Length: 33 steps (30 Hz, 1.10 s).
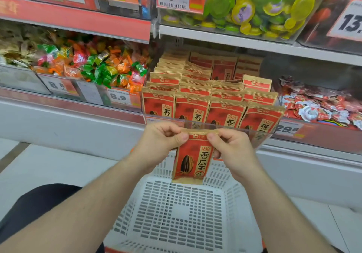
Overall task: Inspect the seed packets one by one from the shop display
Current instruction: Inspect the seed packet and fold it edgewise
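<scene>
Both hands are pinching one red-and-tan paper seed packet (191, 158) by its top edge.

The left hand (160, 145) and right hand (233, 151) are clamping its upper corners, dangling it upright over the white slotted plastic basket (176, 217), just before the clear-fronted display bin of matching packets (213, 104).

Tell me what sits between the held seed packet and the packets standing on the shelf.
In the head view, the display's clear plastic front panel stands between the held packet and the shelved packets.
</scene>
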Motion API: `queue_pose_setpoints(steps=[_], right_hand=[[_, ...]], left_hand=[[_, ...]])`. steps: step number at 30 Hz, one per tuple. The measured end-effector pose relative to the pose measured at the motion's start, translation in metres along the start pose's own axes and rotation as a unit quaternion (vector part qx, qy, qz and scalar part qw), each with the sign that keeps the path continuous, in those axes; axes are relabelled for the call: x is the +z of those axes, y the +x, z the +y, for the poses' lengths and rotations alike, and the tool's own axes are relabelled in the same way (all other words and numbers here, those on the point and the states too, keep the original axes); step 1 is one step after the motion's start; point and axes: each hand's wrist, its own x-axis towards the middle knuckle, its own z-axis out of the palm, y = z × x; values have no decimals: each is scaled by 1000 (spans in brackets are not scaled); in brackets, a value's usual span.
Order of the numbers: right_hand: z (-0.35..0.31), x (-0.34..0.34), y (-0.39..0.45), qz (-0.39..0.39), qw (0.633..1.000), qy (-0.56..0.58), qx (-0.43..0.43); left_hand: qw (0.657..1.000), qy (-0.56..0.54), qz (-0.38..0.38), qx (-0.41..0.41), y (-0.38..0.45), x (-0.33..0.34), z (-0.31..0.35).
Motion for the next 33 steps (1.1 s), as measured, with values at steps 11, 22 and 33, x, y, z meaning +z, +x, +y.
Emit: queue_pose_setpoints(steps=[11,22,33], right_hand=[[-3,-11,-4,-40,996,-38,-72],[-2,-5,-5,-32,997,3,-66],[-3,-12,-3,-40,998,13,-37]], left_hand=[[987,82,-38,130,-6,-8,-1],[982,94,-9,166,-7,-9,-5],[995,93,-17,43,-5,-1,-11]])
